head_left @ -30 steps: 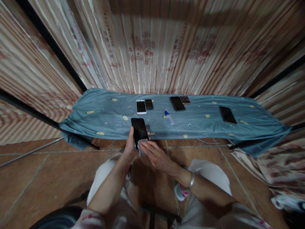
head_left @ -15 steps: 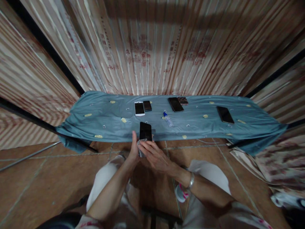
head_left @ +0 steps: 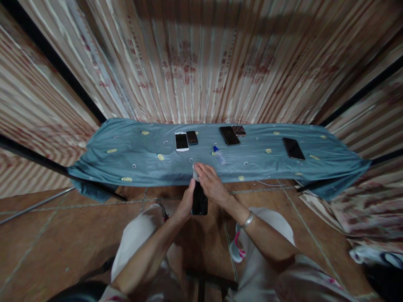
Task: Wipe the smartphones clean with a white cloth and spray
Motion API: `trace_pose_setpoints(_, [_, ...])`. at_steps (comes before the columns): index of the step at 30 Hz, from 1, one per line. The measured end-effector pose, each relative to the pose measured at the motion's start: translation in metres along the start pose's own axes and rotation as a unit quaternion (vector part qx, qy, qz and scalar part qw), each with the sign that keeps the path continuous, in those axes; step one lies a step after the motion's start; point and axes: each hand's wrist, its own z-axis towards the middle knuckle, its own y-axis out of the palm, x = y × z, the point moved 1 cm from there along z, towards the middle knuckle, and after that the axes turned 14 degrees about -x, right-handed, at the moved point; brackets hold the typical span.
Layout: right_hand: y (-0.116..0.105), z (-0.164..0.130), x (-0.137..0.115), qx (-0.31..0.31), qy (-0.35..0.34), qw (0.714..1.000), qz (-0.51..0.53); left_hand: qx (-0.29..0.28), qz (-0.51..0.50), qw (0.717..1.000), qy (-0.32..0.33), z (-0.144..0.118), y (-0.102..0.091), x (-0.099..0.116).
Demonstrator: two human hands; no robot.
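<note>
Two hands meet over the near edge of the desk (head_left: pixel 132 161), which we see draped in a blue-grey cloth (head_left: pixel 103 167). Our left hand (head_left: pixel 185 205) wraps its grip around the side of a black phone (head_left: pixel 200 200), holding it upright just in front of the desk edge and above the tiled floor (head_left: pixel 63 235). Our right hand (head_left: pixel 211 183) lies across the upper end of that phone, its fingers pressing a small pale wipe (head_left: pixel 195 171) against it; a silver bracelet (head_left: pixel 248 219) circles the wrist. Farther back on the cloth we see a white phone (head_left: pixel 181 141) touching a small dark phone (head_left: pixel 192 137), a little bottle with a blue cap (head_left: pixel 219 154) lying on its side, a large dark phone (head_left: pixel 229 135) beside a patterned case (head_left: pixel 239 131), and another dark phone (head_left: pixel 293 148) well apart to the right.
</note>
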Motion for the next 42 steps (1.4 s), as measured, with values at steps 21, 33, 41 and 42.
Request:
trace_pose_setpoints(21, [0.017, 0.008, 0.031, 0.061, 0.240, 0.785, 0.568, 0.047, 0.035, 0.997, 0.045, -0.002, -0.004, 0.015])
trace_pose_setpoints(33, [0.016, 0.001, 0.005, 0.030, 0.261, 0.690, 0.674, 0.080, 0.045, 0.990, 0.107, 0.009, -0.017, 0.023])
trace_pose_setpoints(41, [0.021, -0.005, -0.014, -0.007, 0.275, 0.644, 0.714, 0.111, -0.014, 0.990, 0.083, 0.003, -0.011, 0.043])
trace_pose_setpoints(42, [0.022, -0.006, -0.017, -0.010, 0.275, 0.638, 0.719, 0.119, -0.018, 0.989, 0.089, 0.003, -0.012, 0.046])
